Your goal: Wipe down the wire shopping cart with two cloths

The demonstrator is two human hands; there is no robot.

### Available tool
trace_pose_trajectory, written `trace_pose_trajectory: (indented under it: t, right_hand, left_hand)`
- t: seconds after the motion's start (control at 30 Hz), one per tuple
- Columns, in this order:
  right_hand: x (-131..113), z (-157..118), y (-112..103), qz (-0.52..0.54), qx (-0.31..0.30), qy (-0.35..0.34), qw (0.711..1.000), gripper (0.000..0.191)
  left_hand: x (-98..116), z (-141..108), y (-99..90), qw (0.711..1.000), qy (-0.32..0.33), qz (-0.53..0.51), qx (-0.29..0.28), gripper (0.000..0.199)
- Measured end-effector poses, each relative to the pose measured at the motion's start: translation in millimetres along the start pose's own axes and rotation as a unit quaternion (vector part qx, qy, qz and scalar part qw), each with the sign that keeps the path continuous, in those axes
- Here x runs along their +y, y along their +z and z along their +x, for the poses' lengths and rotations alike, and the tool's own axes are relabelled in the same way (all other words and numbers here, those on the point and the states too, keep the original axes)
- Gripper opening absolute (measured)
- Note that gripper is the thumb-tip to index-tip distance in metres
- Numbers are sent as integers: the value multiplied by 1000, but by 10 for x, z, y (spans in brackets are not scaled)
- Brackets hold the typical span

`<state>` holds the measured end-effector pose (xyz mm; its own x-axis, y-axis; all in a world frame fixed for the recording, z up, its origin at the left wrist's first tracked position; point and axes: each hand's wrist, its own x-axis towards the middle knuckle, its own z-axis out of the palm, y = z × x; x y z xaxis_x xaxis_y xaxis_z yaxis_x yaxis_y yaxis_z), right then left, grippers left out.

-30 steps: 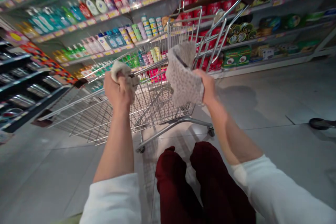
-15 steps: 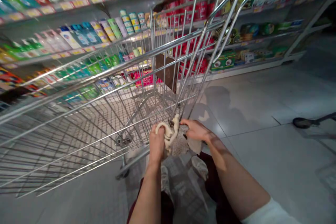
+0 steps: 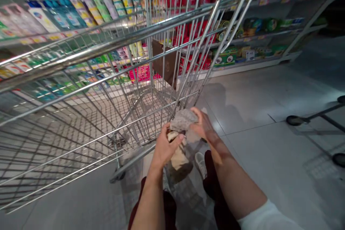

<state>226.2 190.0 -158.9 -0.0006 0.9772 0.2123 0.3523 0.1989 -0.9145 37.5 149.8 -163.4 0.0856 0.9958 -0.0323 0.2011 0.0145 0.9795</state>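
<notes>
My left hand (image 3: 167,147) is closed on a cream cloth (image 3: 178,158), which hangs below the fingers with a dark brownish part at its lower end. My right hand (image 3: 202,125) grips a grey speckled cloth (image 3: 183,119) at its right side. The two cloths touch between my hands, and I cannot tell whether they are one piece. Both hands are low, just beside the corner of a metal shopping cart (image 3: 134,36). A brown panel (image 3: 165,63) is fixed at the cart's end.
Shelves (image 3: 258,65) of bottles, tubs and boxes stand behind the cart. Wheels of another cart (image 3: 295,120) are on the tiled floor (image 3: 250,158) at the right. My shoes (image 3: 201,164) are below my hands.
The grey cloth has been raised and spread above the cream one. The cream cloth's loop is gone from above my left hand, and it now hangs lower. The view has shifted closer to the cart.
</notes>
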Motion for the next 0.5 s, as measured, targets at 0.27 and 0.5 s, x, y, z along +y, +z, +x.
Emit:
trace_pose_trajectory:
  t: [0.27, 0.5]
  right_hand:
    - [-100, -166, 14, 274, -121, 68, 952, 39]
    - [25, -248, 192, 249, -167, 126, 946, 63]
  left_hand:
    - [-29, 21, 21, 974, -58, -197, 91, 23]
    - [-35, 116, 272, 945, -140, -277, 104, 23]
